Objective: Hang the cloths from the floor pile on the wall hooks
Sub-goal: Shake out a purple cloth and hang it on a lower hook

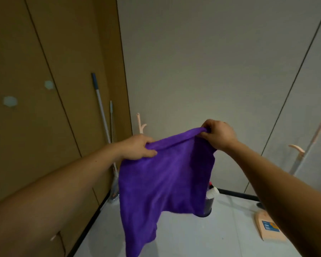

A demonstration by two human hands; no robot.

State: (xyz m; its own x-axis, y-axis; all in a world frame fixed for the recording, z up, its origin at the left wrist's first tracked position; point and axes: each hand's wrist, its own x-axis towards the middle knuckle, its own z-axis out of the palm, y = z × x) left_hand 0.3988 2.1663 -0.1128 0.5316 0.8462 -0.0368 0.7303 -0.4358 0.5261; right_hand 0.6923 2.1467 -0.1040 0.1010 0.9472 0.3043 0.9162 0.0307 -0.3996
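A purple cloth (161, 184) hangs in front of me, stretched along its top edge between both hands. My left hand (137, 148) pinches the left end of that edge. My right hand (218, 135) grips the right end, a little higher. Behind my left hand, a pale pink wall hook (140, 124) sticks out of the grey wall. The cloth's lower part droops towards the floor and hides what lies behind it. No floor pile is in view.
Two mop handles (102, 112) lean in the corner against brown panels. A dark bin (208, 204) with bottles stands behind the cloth. A pink dustpan (269, 229) lies on the floor at right, with a pink-handled broom (304, 151) leaning on the wall.
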